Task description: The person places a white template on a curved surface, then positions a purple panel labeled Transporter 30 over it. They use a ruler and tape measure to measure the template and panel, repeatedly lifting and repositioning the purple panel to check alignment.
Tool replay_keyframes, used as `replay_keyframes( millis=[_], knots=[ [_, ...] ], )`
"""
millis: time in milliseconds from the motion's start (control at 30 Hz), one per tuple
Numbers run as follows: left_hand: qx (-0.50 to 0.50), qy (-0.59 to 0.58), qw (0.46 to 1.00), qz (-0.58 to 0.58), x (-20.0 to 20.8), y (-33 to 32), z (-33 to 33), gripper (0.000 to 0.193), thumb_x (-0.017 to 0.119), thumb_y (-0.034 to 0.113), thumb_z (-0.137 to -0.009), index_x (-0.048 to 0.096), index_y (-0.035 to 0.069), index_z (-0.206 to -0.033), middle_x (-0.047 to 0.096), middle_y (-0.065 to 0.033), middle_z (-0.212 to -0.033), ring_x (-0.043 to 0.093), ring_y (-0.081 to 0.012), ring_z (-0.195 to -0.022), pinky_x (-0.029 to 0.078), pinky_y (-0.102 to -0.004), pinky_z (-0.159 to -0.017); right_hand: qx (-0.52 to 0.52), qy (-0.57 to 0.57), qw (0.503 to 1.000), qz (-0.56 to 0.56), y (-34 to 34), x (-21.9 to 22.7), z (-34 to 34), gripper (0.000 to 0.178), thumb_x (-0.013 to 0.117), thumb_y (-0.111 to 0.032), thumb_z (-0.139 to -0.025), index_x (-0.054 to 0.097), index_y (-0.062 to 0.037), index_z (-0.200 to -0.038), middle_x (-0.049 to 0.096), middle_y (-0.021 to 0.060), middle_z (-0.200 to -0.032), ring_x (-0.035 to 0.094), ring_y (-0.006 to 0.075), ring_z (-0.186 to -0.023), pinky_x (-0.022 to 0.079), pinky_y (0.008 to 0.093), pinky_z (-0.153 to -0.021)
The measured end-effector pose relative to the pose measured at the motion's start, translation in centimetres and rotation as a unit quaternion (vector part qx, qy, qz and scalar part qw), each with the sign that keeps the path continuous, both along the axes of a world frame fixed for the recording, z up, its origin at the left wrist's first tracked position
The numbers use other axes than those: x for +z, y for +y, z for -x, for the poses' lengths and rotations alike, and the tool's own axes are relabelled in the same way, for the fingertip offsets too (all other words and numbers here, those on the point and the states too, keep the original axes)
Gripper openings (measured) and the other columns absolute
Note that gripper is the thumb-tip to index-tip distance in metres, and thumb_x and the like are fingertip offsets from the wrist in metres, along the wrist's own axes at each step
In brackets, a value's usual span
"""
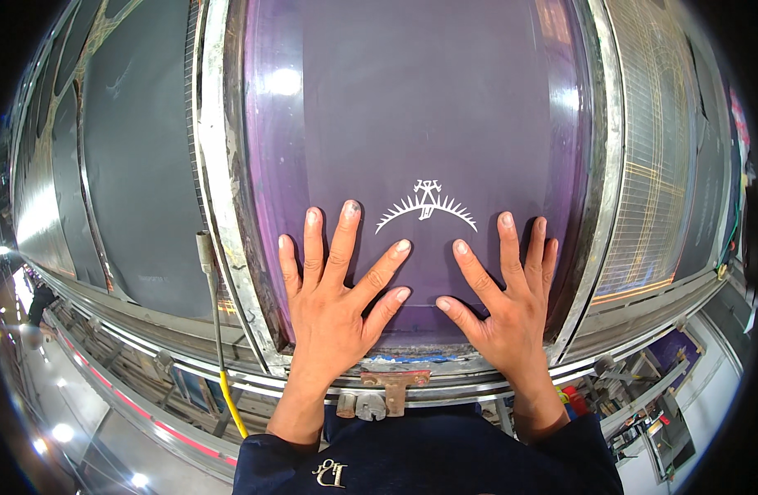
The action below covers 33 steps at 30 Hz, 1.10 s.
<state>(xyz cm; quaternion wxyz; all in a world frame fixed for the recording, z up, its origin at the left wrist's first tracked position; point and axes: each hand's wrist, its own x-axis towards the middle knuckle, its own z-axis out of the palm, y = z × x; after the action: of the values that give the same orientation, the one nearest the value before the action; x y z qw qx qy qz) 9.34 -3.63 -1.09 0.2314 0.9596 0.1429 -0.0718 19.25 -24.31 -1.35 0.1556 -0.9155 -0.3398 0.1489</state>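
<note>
Sheet of glossy, purple, see-through-looking material [428, 91] fills a long rectangular frame of scuffed silver metal [220, 148] directly in front of the person. The bare left hand [334, 309] lies palm down over the sheet's near left part, fingers spread wide; the bare right hand [511, 312] mirrors it on the near right. Neither grips anything. Between and just beyond the fingertips sits a white, spiked, arc-shaped design [427, 202]; whether it is on the sheet or beneath it, I cannot tell.

The sheet looks thin and taut, probably a little springy, smooth enough for fingers to slide, and easily marked or punctured by a sharp point. Flat, evenly spread pressure should suit it. The frame seems stiff and fairly heavy, so its two long side rails look the sounder hold, clear of the rusty metal bracket [395, 389] at the near edge.
</note>
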Motion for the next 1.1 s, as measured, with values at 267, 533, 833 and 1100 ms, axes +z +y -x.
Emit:
replay_keyframes(
  millis=[267, 533, 833, 1100],
  knots=[
    [0.005, -0.004, 1.0, 0.001, 0.1, -0.1, 0.0, 0.045, 0.075, 0.043, -0.088, 0.072, 0.032, -0.132, 0.034, -0.0132, -0.166, 0.019, -0.0401, -0.157, 0.007, -0.0611, -0.123, -0.009, 0.007, 1.0, 0.002, 0.1, 0.2, 0.0, 0.059, 0.078, -0.053, -0.082, 0.069, -0.0325, -0.136, 0.034, 0.014, -0.166, 0.022, 0.0509, -0.152, 0.015, 0.0641, -0.122],
    [0.002, -0.017, 1.0, 0.001, 0.1, 0.0, -0.1, 0.046, 0.075, 0.042, -0.089, 0.071, 0.031, -0.133, 0.035, -0.0137, -0.166, 0.021, -0.0408, -0.156, 0.009, -0.0616, -0.123, -0.005, -0.005, 1.0, -0.012, 0.1, 0.2, -0.1, 0.059, 0.079, -0.05, -0.083, 0.068, -0.0301, -0.138, 0.035, 0.0154, -0.165, 0.022, 0.05, -0.153, 0.016, 0.065, -0.121],
    [-0.015, -0.011, 1.0, -0.007, 2.5, 0.1, 0.2, 0.051, 0.073, 0.038, -0.091, 0.064, 0.03, -0.14, 0.036, -0.0145, -0.164, 0.028, -0.0422, -0.153, 0.02, -0.0631, -0.121, 0.021, 0.01, 0.999, -0.033, -0.1, 1.1, -0.3, 0.064, 0.078, -0.045, -0.086, 0.061, -0.0265, -0.145, 0.029, 0.0183, -0.167, 0.017, 0.0532, -0.153, 0.017, 0.0679, -0.119],
    [0.062, 0.007, 0.998, -0.004, 4.5, -2.4, 7.2, 0.052, 0.069, 0.038, -0.094, 0.062, 0.021, -0.142, 0.044, -0.0176, -0.158, 0.037, -0.0434, -0.147, 0.026, -0.0619, -0.119, 0.076, 0.061, 0.994, -0.047, -0.3, 5.3, -5.0, 0.049, 0.073, -0.036, -0.093, 0.066, -0.0172, -0.138, 0.057, 0.025, -0.144, 0.048, 0.0526, -0.137, 0.035, 0.0574, -0.117]
  ],
)
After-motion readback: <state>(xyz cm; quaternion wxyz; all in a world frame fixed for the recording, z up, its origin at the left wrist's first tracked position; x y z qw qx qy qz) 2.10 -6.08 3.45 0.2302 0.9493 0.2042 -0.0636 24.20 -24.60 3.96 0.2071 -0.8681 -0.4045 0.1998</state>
